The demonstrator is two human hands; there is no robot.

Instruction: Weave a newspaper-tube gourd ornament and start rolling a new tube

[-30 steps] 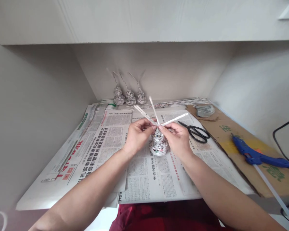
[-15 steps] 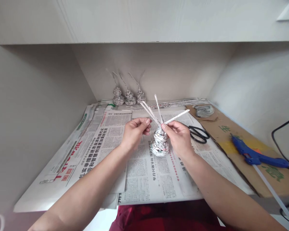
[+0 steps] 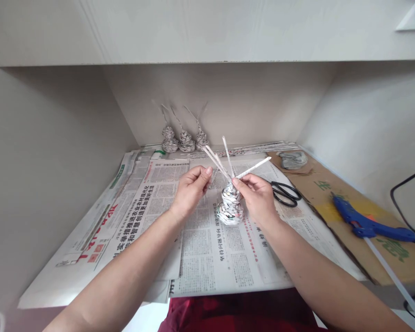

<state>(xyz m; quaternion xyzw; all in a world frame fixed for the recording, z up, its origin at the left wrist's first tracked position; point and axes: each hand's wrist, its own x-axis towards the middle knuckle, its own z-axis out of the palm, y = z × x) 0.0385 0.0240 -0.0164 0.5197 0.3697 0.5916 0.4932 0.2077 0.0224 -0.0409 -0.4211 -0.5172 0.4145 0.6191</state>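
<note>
My right hand (image 3: 257, 191) pinches the neck of a small gourd woven from rolled newspaper (image 3: 231, 210), which hangs upright over the newspaper. Several loose paper strips (image 3: 218, 162) fan up and outward from its top. Left of the gourd and apart from it, my left hand (image 3: 192, 186) is closed, thumb pressed to the curled fingers. Whether anything thin sits in that pinch is too small to tell. Black-handled scissors (image 3: 286, 193) lie just beyond my right hand, their blades partly hidden behind it.
Three finished-looking paper gourds (image 3: 186, 142) stand at the back wall beside long rolled paper sticks (image 3: 249, 149). Newspaper sheets (image 3: 207, 258) cover the table. On cardboard (image 3: 318, 203) at right lie a blue glue gun (image 3: 370, 223) with a cord and a grey crumpled item (image 3: 293, 160). A shelf hangs overhead.
My left hand has drawn slightly left, away from the gourd. My right hand and the gourd have stayed almost in place.
</note>
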